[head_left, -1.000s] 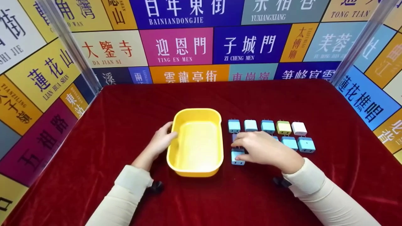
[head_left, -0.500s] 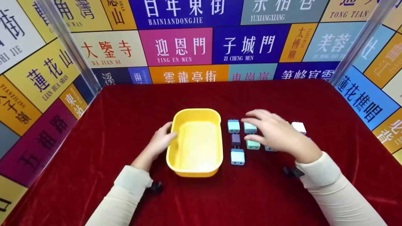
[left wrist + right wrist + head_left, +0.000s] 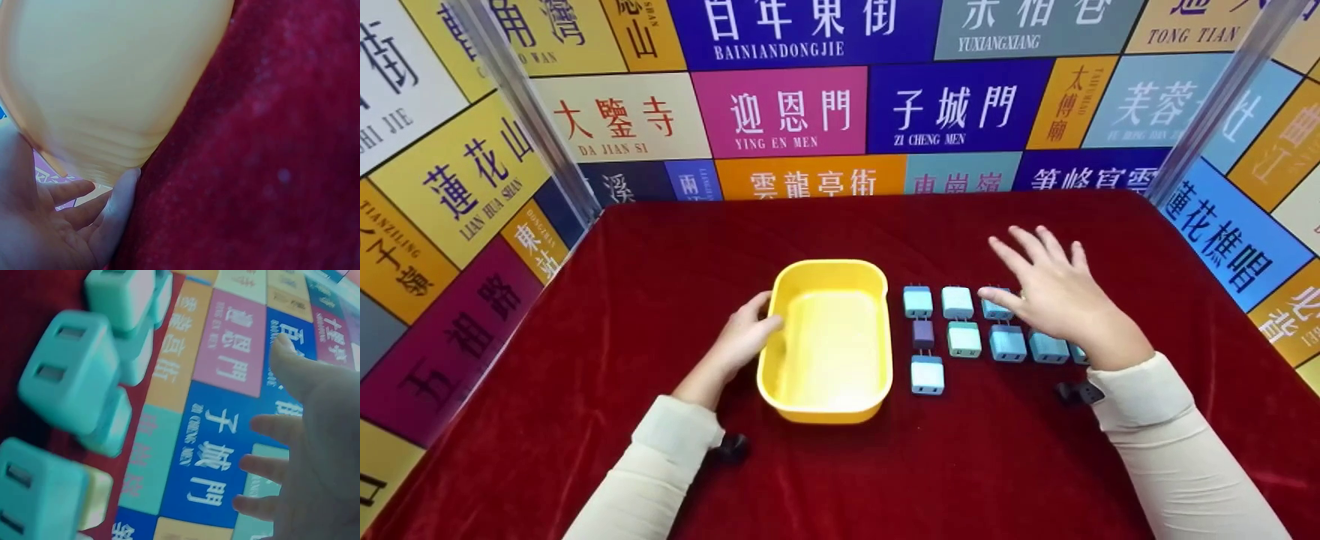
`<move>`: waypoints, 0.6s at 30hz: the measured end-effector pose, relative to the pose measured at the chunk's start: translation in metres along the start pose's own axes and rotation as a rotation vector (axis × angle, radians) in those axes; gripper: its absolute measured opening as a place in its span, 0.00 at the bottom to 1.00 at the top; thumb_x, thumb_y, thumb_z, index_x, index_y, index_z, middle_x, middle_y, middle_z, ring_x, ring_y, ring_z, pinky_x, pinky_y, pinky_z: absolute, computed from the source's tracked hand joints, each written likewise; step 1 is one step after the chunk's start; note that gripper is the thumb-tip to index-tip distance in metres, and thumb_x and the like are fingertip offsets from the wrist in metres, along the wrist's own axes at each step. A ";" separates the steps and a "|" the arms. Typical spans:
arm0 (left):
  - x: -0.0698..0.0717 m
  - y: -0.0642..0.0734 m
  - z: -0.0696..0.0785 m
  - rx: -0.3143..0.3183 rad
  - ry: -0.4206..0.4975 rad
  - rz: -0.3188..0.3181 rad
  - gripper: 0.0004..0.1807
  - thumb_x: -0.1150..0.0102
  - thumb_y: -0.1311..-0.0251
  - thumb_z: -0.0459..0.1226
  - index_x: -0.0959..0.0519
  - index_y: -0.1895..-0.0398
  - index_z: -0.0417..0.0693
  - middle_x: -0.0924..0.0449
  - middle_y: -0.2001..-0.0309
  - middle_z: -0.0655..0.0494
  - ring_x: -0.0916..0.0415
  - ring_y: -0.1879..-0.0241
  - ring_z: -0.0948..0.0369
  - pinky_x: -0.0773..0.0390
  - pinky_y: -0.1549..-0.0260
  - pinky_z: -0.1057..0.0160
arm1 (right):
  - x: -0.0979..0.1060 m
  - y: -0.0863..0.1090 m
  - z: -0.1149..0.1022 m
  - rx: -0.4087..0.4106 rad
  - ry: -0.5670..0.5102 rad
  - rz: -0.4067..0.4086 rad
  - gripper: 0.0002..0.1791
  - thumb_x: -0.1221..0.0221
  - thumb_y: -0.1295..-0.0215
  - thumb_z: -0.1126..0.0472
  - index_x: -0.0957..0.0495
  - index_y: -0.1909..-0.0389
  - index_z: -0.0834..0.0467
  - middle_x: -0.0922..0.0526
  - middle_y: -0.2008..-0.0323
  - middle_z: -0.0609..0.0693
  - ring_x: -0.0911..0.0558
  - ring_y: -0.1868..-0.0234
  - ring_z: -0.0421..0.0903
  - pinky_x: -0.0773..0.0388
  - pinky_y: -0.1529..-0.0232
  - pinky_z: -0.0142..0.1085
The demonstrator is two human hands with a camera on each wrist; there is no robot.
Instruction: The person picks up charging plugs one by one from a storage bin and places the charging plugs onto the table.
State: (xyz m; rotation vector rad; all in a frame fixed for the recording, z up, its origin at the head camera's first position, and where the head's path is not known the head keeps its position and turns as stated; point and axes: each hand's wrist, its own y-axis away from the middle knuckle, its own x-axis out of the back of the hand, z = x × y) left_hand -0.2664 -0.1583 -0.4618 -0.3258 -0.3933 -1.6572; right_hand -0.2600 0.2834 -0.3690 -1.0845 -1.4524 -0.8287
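Observation:
My left hand (image 3: 746,330) holds the yellow plastic basin (image 3: 829,415) by its left side, thumb over the rim and fingers outside. In the left wrist view, its fingers lie against the basin's wall (image 3: 107,73). My right hand (image 3: 1057,292) is spread above the rows of USB wall chargers, holding nothing. These include a purple charger (image 3: 923,334), a pale green charger (image 3: 964,340) and a light blue charger (image 3: 928,377) in front. The right hand hides the chargers at the far right of the back row. Two-port chargers (image 3: 67,377) show beside this hand in the right wrist view.
Dark red velvet cloth (image 3: 675,247) covers the table. Clear posts (image 3: 1222,97) rise at the back corners. Behind and at the sides stand walls of coloured signs (image 3: 780,112).
My right hand has lifted off the front charger and moved right and back, its fingers spreading. The light blue and purple chargers there are uncovered. My left hand stays on the basin.

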 end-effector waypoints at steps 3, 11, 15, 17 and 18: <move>0.000 0.000 -0.001 0.002 -0.001 0.002 0.34 0.47 0.32 0.38 0.31 0.21 0.45 0.21 0.34 0.43 0.18 0.46 0.52 0.17 0.47 0.55 | -0.006 -0.005 0.011 -0.044 -0.009 0.002 0.51 0.55 0.25 0.25 0.52 0.12 0.50 0.57 0.15 0.62 0.63 0.17 0.70 0.70 0.27 0.79; -0.001 0.001 0.000 0.006 -0.007 0.003 0.33 0.48 0.31 0.38 0.31 0.21 0.45 0.22 0.33 0.43 0.20 0.44 0.51 0.19 0.44 0.53 | -0.022 -0.012 0.025 -0.080 0.000 -0.016 0.55 0.57 0.27 0.22 0.55 0.12 0.52 0.60 0.14 0.63 0.66 0.17 0.72 0.72 0.29 0.80; -0.001 0.001 0.001 0.010 -0.005 0.002 0.33 0.48 0.30 0.38 0.31 0.21 0.45 0.22 0.33 0.42 0.19 0.44 0.51 0.18 0.44 0.52 | -0.023 -0.011 0.025 -0.075 -0.002 -0.023 0.54 0.56 0.27 0.22 0.55 0.12 0.52 0.60 0.14 0.64 0.65 0.17 0.72 0.71 0.29 0.80; 0.000 0.002 0.002 0.014 -0.006 0.000 0.33 0.47 0.30 0.38 0.31 0.21 0.45 0.22 0.33 0.42 0.19 0.45 0.51 0.17 0.45 0.53 | -0.023 -0.011 0.024 -0.071 -0.005 -0.031 0.54 0.55 0.26 0.23 0.55 0.12 0.52 0.60 0.14 0.64 0.65 0.17 0.73 0.72 0.29 0.80; 0.000 0.002 0.003 0.016 -0.009 -0.002 0.33 0.47 0.30 0.38 0.31 0.21 0.45 0.22 0.33 0.42 0.18 0.46 0.51 0.17 0.47 0.53 | -0.022 -0.011 0.024 -0.071 -0.006 -0.034 0.54 0.55 0.26 0.23 0.55 0.12 0.52 0.60 0.14 0.64 0.65 0.17 0.73 0.72 0.29 0.80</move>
